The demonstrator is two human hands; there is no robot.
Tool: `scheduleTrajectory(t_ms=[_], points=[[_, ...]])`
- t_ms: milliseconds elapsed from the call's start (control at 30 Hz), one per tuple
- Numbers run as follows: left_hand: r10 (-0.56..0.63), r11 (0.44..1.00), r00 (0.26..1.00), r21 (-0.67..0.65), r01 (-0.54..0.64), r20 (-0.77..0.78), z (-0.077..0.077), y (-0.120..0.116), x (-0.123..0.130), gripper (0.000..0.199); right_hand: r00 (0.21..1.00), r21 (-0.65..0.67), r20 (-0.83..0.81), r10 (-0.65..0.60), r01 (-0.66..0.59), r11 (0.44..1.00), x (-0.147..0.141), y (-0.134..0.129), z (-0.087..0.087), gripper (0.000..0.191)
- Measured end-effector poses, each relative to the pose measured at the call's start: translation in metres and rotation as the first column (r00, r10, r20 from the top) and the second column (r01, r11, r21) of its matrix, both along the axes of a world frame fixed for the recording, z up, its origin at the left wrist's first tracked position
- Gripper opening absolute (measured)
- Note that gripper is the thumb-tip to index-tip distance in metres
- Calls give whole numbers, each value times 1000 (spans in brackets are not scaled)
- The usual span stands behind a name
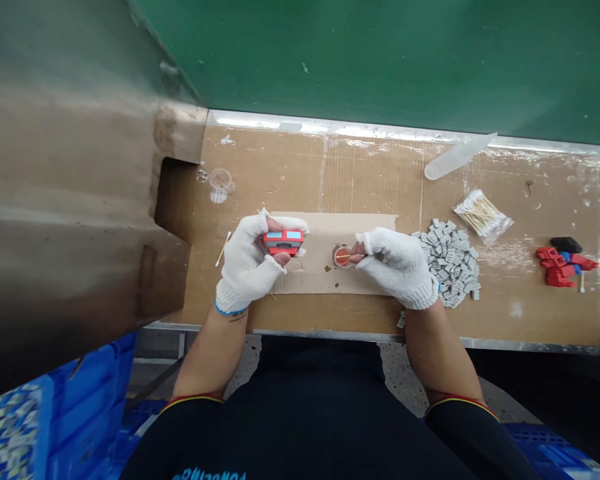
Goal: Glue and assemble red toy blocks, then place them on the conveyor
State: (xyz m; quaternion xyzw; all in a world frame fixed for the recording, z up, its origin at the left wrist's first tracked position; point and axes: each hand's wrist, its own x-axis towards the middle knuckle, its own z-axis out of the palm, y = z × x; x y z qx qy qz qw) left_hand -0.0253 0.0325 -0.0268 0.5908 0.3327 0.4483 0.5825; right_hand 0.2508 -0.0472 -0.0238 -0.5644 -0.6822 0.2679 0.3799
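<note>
In a white glove with bare fingertips, my left hand [253,257] grips a small red plastic toy car part [283,243] with light blue windows and a grey middle. My right hand [393,263], gloved the same way, pinches a thin cotton swab [349,256]. The swab's tip is in a small round clear dish [341,248] holding something orange-red. Beneath the dish lies a flat piece of cardboard [310,280] with a few dark wet spots. Against my right hand's outer side rests a pile of small grey plastic pieces [453,263].
A bag of cotton swabs [483,215] and a translucent plastic bottle [457,157] lie at the back right. Red, blue and black parts [563,263] sit far right. Another clear round dish [220,180] and a loose swab [223,249] are left. A metal panel [80,167] borders the left side.
</note>
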Motion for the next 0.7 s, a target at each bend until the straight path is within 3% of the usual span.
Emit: scheduleTrajectory(t_ms=[200, 333, 467, 700], points=[[54, 995, 998, 78, -56, 32, 4, -5, 2, 42, 1000, 54, -29, -2, 4, 999, -1, -1, -2, 18], [82, 995, 996, 57, -83, 26, -2, -2, 3, 39, 1000, 0, 0, -7, 7, 1000, -3, -1, -1, 22], [9, 988, 989, 153, -33, 151, -15, 8, 4, 35, 999, -31, 41, 2, -1, 1000, -2, -1, -1, 22], [-46, 954, 994, 298, 14, 100, -28, 8, 3, 54, 991, -59, -95, -96, 91, 994, 6, -5, 8, 23]])
